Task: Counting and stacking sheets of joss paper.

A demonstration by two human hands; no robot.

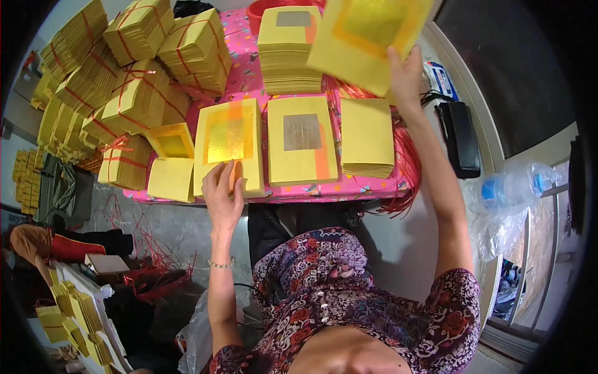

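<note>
My right hand [406, 81] is raised over the far right of the table, closed on the edge of a yellow joss paper sheet [367, 40] with a gold square; the sheet is tilted and cut off by the top edge. My left hand [223, 190] rests with fingers extended on the near part of a joss paper stack [215, 140] topped with gold foil. Right of that stands a stack with a silver square [302, 168], then a plain yellow stack [367, 134]. Behind them is a taller silver-square stack [289, 65].
Yellow bundles tied with red string [134, 90] are piled at the left of the pink table cloth [242, 56]. Loose red strings [408, 159] hang off the right corner. A black case [460, 137] and a clear plastic bottle [511, 187] lie by the window side.
</note>
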